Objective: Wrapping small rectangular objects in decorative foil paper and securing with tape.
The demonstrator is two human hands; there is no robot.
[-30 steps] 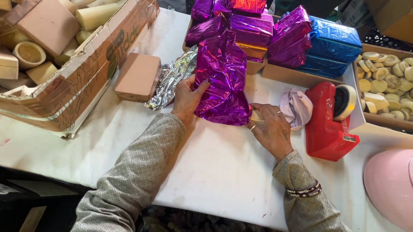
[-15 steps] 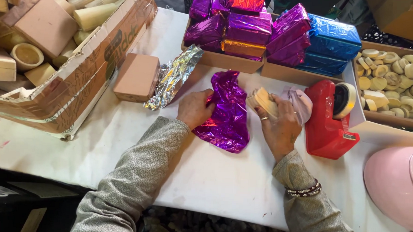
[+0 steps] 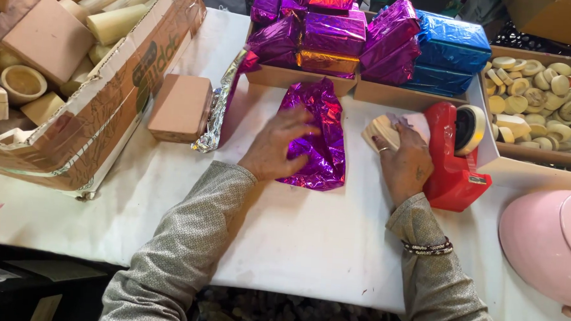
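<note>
The purple foil (image 3: 318,139) is pressed flat on the tabletop (image 3: 295,232) by the open left hand (image 3: 274,147); a wooden block (image 3: 379,131) is gripped by the right hand (image 3: 408,162), seemingly for placing on it.

Foil-wrapped packages (image 3: 334,29) stacked in shallow cardboard trays at far edge of worktop (image 3: 295,232): purple, one orange, with blue packages (image 3: 451,52) at right. Large open cardboard box (image 3: 116,96) at left, printed side panel facing inward.

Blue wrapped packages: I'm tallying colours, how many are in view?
2. One blue package on top, a second blue package beneath it, in the tray behind the tape dispenser. More may be hidden.
</note>
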